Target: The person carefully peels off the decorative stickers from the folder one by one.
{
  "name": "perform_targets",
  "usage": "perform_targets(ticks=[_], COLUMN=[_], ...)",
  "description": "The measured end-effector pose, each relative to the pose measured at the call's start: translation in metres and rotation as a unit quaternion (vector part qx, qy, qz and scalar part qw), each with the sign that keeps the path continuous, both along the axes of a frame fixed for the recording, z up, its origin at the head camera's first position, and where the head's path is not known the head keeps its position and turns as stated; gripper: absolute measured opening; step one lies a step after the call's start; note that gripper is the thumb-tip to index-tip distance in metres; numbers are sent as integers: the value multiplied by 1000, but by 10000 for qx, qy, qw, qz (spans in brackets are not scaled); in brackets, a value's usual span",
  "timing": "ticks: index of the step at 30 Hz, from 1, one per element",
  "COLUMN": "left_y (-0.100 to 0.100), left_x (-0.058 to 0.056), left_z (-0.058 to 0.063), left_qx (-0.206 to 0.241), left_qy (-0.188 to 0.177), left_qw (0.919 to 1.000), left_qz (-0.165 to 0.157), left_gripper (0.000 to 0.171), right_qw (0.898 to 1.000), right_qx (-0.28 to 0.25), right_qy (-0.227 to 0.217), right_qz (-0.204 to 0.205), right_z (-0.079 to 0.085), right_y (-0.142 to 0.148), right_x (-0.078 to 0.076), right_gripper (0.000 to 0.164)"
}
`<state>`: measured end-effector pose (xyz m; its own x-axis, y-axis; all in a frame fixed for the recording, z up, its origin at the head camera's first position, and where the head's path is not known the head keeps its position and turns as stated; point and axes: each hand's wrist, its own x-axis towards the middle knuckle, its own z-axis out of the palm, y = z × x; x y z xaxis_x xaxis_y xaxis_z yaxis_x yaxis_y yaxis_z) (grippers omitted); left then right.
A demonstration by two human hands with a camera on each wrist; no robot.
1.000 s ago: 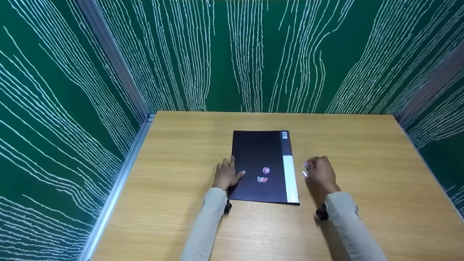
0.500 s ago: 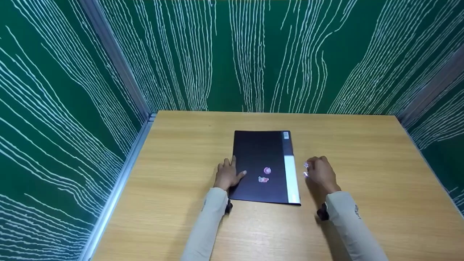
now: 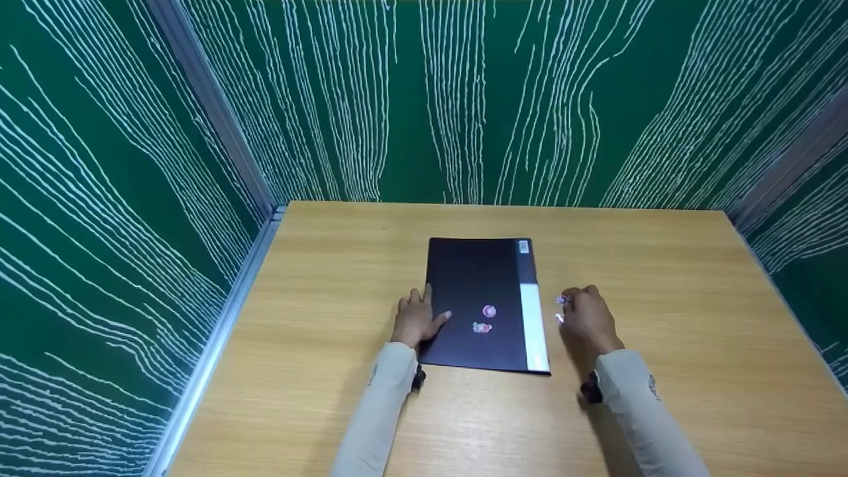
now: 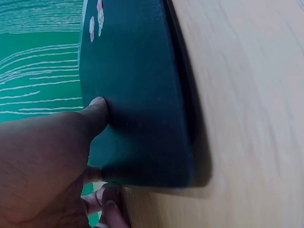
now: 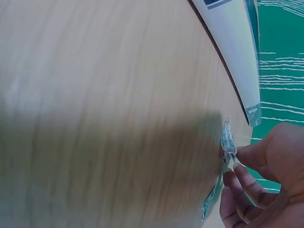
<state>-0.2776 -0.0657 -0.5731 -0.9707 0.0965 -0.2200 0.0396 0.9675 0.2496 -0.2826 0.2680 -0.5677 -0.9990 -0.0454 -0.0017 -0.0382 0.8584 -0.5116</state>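
Showing stickers [image 3: 489, 311] on folder [image 3: 464, 278]: head, left wrist only.

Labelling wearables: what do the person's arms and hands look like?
Left hand and right hand: no gloves. Left sleeve and right sleeve: pale greyish, long; the right has a dark mark, too small to read. Small black device at each wrist.

Left hand [image 3: 414, 319] lies with thumb spread while right hand [image 3: 589, 318] bends its fingers [image 5: 243, 190] thumbward
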Motion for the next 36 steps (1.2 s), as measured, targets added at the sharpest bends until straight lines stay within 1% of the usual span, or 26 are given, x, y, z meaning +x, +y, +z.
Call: perform_targets(ticks=[2, 6, 9, 13, 18, 22, 28, 32, 36], left_y=[0, 0, 1, 1, 1, 1, 0, 0, 0], left_x=[-1, -2, -1, 1, 2, 2, 2, 1, -3], left_z=[0, -2, 0, 4, 4, 5, 7, 3, -5], left_qx=[35, -70, -125, -15, 130, 130, 50, 17, -57], left_qy=[20, -19, -65, -81, -90, -73, 49, 42, -72], left_qw=[10000, 10000, 9999, 10000, 9998, 9998, 10000, 10000, 9999], left_qz=[15, -8, -27, 47, 140, 132, 66, 86, 73], left_gripper=[82, 82, 81, 81, 82, 82, 82, 82, 83], right_qw=[10000, 9999, 9998, 9998, 9998, 9998, 9998, 9998, 9998], right_qx=[16, 91, 133, 132, 164, 157, 59, 59, 111], right_qy=[42, 100, 137, 159, 119, 73, 76, 27, -23], right_qz=[-7, -14, 11, 29, -31, -103, -156, -168, -181], right_z=[1, 0, 1, 1, 0, 0, 0, 0, -1], right_y=[-1, -1, -1, -1, -1, -2, -2, -2, -1], right_x=[0, 0, 0, 0, -1, -1, -2, -2, 1], right_gripper=[34, 33, 32, 32, 33, 32, 32, 31, 30])
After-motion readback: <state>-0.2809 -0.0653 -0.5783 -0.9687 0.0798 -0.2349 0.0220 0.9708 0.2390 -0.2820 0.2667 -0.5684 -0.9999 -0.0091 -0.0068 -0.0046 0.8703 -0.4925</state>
